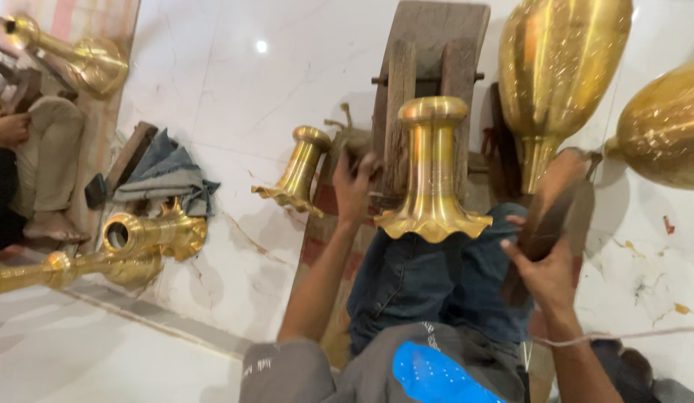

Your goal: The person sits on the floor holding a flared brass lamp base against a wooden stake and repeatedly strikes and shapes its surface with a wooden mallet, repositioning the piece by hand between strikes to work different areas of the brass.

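1. A brass trumpet-shaped piece (432, 173) is stood upright near the frame's centre, against a wooden stand (429, 82), flared frilled rim down on the person's denim-clad lap; it is judged to be braced there for steadiness.
2. Its long axis runs from 6 to 12 o'clock, with the rounded collar pointing to 12.
3. The left hand (354, 179) is curled shut at 9 o'clock of the piece; what it pinches cannot be told.
4. The right hand (545, 265), at 4 o'clock, is closed around a dark wooden tool (552, 209).
5. A second brass piece (298, 173) leans at 9 o'clock on the floor (235, 89).
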